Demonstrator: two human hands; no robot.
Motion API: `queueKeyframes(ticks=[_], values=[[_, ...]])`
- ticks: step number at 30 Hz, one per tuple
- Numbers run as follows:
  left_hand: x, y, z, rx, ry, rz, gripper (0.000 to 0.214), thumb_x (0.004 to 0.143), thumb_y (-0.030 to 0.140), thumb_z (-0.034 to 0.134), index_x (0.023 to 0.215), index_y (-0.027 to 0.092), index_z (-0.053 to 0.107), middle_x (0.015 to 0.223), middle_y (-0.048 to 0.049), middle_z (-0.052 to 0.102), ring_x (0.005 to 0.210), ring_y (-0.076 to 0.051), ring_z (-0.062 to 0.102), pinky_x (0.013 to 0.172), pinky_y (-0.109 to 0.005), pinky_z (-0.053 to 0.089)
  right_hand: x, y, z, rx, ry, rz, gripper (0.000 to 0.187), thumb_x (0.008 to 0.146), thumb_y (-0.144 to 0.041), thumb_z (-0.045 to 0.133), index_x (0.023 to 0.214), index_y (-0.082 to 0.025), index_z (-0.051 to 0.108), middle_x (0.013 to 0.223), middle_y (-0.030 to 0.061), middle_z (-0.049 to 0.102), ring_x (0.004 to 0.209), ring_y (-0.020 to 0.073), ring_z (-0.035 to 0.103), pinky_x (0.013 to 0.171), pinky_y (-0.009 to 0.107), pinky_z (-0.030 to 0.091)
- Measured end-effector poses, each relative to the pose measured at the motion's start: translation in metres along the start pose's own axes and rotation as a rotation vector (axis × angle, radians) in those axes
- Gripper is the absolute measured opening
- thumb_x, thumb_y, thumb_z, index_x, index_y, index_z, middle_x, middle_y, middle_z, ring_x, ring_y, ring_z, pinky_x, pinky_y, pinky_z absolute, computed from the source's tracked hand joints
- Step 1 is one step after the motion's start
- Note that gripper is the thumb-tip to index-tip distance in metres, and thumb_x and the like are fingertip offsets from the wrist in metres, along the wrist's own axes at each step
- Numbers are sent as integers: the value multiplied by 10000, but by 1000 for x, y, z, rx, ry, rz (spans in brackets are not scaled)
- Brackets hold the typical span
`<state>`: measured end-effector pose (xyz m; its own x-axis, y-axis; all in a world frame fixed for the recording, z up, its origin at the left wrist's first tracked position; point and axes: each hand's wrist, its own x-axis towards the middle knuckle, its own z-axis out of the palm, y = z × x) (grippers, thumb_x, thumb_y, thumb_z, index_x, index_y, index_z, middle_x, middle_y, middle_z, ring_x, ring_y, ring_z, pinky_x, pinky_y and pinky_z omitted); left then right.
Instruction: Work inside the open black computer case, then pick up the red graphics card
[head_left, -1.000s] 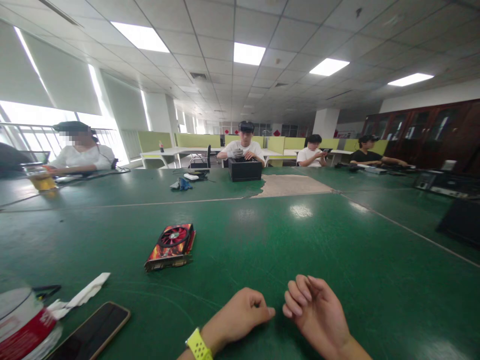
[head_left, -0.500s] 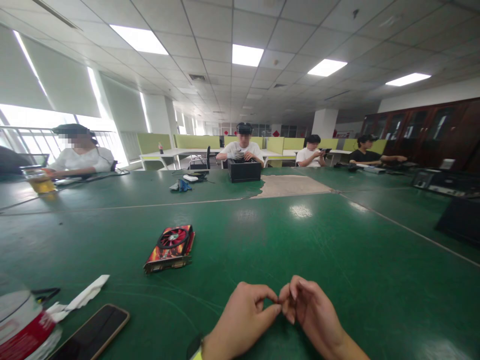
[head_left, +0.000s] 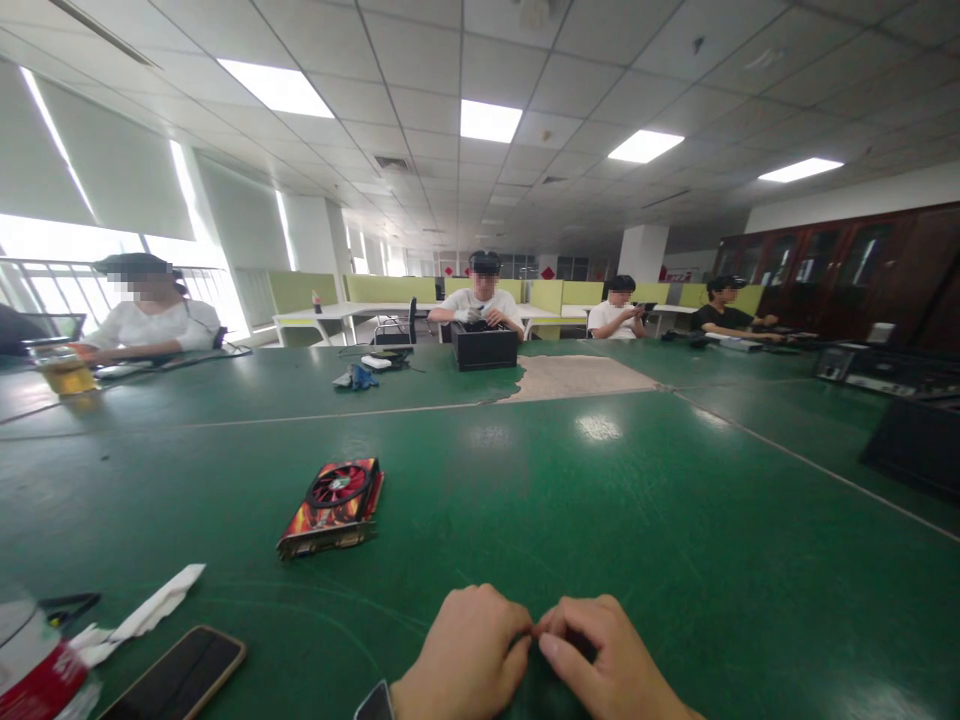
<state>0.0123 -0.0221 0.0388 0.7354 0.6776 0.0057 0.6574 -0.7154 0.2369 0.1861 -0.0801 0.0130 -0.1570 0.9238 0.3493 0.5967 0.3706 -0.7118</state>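
Observation:
My left hand (head_left: 465,655) and my right hand (head_left: 604,665) rest at the near edge of the green table (head_left: 600,520), fingers curled and fingertips pressed together between them. I cannot make out anything held in them. A red graphics card (head_left: 331,505) with a round fan lies flat to the upper left of my left hand, well apart from it. A watch shows at my left wrist.
A dark phone (head_left: 176,675) lies at the near left beside a white crumpled tissue (head_left: 142,612) and a red-and-white container (head_left: 34,670). Across the table a person works at a black box (head_left: 484,347). Other people sit at the left and far right. Black equipment (head_left: 911,445) stands at the right.
My hands came together from apart; fingertips now touch and both hands curled tighter, sliding nearer to me. The view dipped slightly. The graphics card has not moved.

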Motion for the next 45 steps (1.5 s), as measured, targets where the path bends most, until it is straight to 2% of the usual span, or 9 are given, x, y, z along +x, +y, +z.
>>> queueKeyframes(ticks=[6,9,14,18,24,28,32,38,45], values=[[1,-2,2,-42,42,-12,162,737,242,489,661,219,630,641,-16,653,609,-152,555,548,-269,256,0,2,3,-41,4,-217,228,797,-287,504,624,-190,615,687,31,711,619,145,657,594,215,444],[3,-5,0,-187,89,-42,144,707,210,492,621,210,608,539,35,542,529,-96,447,523,-237,238,1,2,2,-11,60,-277,171,780,-234,517,665,-190,635,805,47,743,770,167,701,690,195,494],[8,-19,3,-377,155,-144,176,700,197,456,600,180,599,510,56,421,517,-83,385,504,-218,235,0,-4,-4,-80,29,-340,166,748,-172,576,861,-175,697,899,69,751,988,194,666,818,188,505],[12,-29,10,-458,95,-194,191,707,217,426,589,159,564,541,42,454,543,-96,409,513,-222,255,-1,-10,-5,-143,90,-313,152,753,-188,613,866,-168,713,1014,109,724,947,207,682,808,206,519],[16,-32,13,-524,6,-197,248,723,227,370,523,165,504,487,34,444,518,-107,440,521,-224,295,2,-3,3,11,-26,-256,160,805,-192,551,753,-172,701,756,65,729,715,164,683,690,229,504],[14,-28,7,-518,3,-210,163,658,206,419,570,154,546,524,44,430,537,-97,386,506,-215,267,2,2,7,-18,-55,-233,190,811,-220,542,723,-156,698,689,71,703,651,164,652,640,238,474],[13,-27,5,-515,-13,-221,168,643,201,436,634,145,594,549,49,423,543,-93,351,497,-217,247,2,3,9,-43,-89,-233,227,824,-257,534,698,-150,690,662,72,687,630,164,633,616,239,450],[15,-31,10,-497,-1,-227,220,710,265,435,538,154,515,507,50,355,536,-97,345,503,-229,236,1,4,10,-53,-122,-235,269,845,-307,514,692,-160,679,653,62,682,612,159,620,596,240,429],[13,-28,8,-499,-16,-239,165,639,208,454,628,144,607,540,43,435,546,-99,377,501,-220,245,0,3,10,-77,-115,-206,256,836,-327,526,686,-178,671,650,42,679,595,151,611,578,245,406]])
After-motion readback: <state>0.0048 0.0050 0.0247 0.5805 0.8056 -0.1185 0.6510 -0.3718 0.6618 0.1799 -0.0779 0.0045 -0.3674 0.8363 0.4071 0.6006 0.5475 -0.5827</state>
